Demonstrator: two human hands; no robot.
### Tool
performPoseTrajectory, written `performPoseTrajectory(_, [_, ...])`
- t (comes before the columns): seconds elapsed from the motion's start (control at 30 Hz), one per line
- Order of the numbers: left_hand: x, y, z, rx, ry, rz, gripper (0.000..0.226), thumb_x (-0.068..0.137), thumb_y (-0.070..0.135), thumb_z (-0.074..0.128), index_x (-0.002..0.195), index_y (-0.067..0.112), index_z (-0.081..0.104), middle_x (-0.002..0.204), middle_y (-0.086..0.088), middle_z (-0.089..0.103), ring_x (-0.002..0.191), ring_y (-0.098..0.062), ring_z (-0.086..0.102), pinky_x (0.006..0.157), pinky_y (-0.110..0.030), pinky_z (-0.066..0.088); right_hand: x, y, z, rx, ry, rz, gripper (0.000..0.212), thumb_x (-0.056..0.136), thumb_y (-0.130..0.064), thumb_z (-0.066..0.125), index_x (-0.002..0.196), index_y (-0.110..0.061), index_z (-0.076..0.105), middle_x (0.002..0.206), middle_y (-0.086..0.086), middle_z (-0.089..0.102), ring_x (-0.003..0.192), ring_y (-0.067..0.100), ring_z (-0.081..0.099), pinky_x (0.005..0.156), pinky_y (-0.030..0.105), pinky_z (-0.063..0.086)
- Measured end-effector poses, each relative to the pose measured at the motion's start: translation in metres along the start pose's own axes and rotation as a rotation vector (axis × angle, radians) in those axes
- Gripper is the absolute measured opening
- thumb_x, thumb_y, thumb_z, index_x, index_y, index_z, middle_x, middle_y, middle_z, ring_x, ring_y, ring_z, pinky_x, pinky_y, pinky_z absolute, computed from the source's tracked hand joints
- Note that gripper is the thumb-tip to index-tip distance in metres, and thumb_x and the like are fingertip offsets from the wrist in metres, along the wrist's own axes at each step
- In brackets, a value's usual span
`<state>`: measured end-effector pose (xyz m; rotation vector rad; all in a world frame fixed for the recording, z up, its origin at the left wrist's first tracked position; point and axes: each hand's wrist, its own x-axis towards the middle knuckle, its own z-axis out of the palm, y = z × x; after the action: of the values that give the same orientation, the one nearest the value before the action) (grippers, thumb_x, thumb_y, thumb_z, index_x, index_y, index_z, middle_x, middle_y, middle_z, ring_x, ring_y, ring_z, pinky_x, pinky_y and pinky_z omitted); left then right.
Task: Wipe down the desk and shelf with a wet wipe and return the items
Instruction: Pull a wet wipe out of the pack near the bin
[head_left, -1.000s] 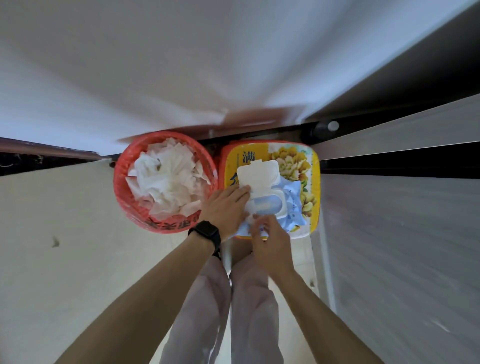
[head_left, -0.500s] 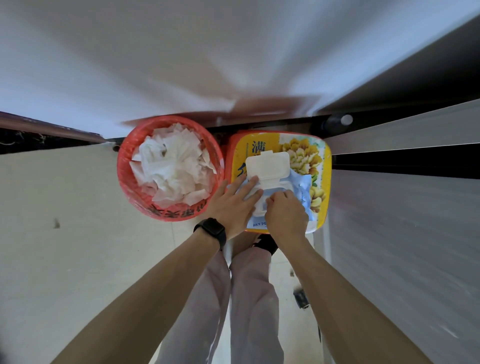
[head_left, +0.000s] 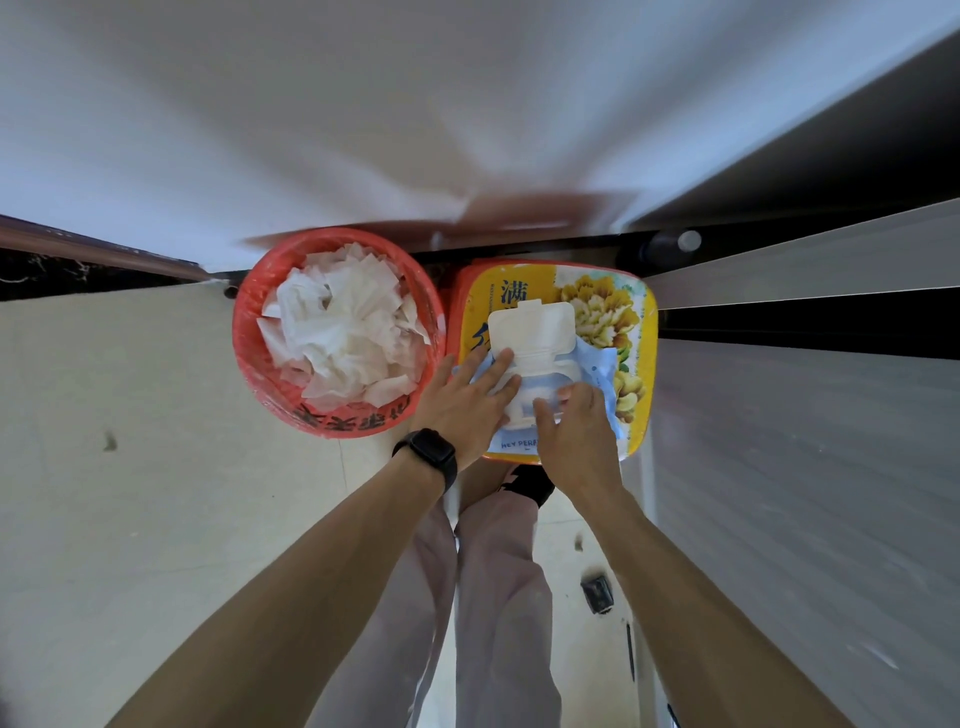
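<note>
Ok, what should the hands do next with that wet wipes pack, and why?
Probably the right hand should pull one wipe up and out, the left hand pressing the wet wipe pack down. Its flip lid stands open, the left hand lies flat on it, the right fingertips are at the opening, and no wipe looks pulled out yet.

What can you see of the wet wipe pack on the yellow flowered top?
The wet wipe pack is a soft pale-blue pouch with a white plastic flip lid, swung open away from the person. It lies flat on the yellow flower-printed top. The left hand presses its left side with straight fingers; the right hand curls its fingers at the dispenser opening. Whether a wipe is pinched cannot be told.
</note>
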<state>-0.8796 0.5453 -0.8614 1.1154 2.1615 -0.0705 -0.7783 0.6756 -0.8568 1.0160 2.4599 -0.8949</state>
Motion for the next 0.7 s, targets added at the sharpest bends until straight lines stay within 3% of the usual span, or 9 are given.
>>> performPoseTrajectory(0.1, [0.0,0.0,0.0,0.001,0.013,0.004,0.056,0.104,0.043,0.037,0.155,0.028,0.02,0.166,0.004,0.003,0.151,-0.027,0.003,0.119,-0.05,0.007,0.003,0.0,0.002,-0.072,-0.022,0.002,0.032,0.093,-0.035,0.064,0.113,-0.011,0.055,0.111,0.002,0.05,0.089,0.02,0.055,0.065,0.03,0.04])
performPoseTrajectory(0.2, [0.0,0.0,0.001,0.01,0.023,0.008,0.056,0.103,0.044,0.038,0.155,0.028,0.021,0.166,0.004,0.004,0.151,-0.027,0.004,0.119,-0.051,0.007,0.01,-0.002,0.007,-0.227,0.035,-0.039,0.019,0.097,-0.029,0.059,0.099,-0.01,0.062,0.105,0.008,0.058,0.083,0.03,0.062,0.055,0.032,0.037])
performPoseTrajectory(0.33, [0.0,0.0,0.002,0.015,0.029,0.011,0.056,0.103,0.044,0.039,0.154,0.028,0.024,0.165,0.003,0.006,0.151,-0.028,0.006,0.119,-0.052,0.009,0.012,-0.004,0.012,-0.34,0.053,-0.103,0.008,0.092,-0.012,0.062,0.085,-0.007,0.063,0.091,0.011,0.062,0.067,0.034,0.062,0.045,0.026,0.021])
performPoseTrajectory(0.43, [-0.001,0.001,0.001,0.009,0.05,0.008,0.056,0.102,0.043,0.042,0.153,0.026,0.028,0.165,0.002,0.01,0.151,-0.029,0.009,0.118,-0.053,0.011,0.015,-0.005,0.011,-0.342,0.005,-0.088,0.006,0.09,-0.009,0.059,0.094,-0.004,0.059,0.097,0.014,0.06,0.076,0.035,0.062,0.049,0.031,0.033])
performPoseTrajectory(0.6, [0.0,0.002,0.002,0.037,0.029,0.024,0.055,0.103,0.043,0.039,0.154,0.028,0.024,0.165,0.003,0.006,0.151,-0.029,0.006,0.119,-0.055,0.009,0.007,-0.002,0.003,-0.261,-0.049,-0.118,0.012,0.096,-0.011,0.049,0.102,-0.001,0.053,0.105,0.015,0.056,0.087,0.031,0.06,0.058,0.033,0.036])
performPoseTrajectory(0.7, [-0.001,0.003,0.004,0.054,0.04,0.021,0.055,0.103,0.043,0.038,0.154,0.028,0.023,0.165,0.004,0.005,0.151,-0.028,0.004,0.119,-0.054,0.007,0.001,-0.001,-0.004,-0.149,0.002,-0.116,0.017,0.099,-0.019,0.052,0.104,-0.003,0.053,0.106,0.014,0.056,0.088,0.031,0.061,0.061,0.033,0.039])
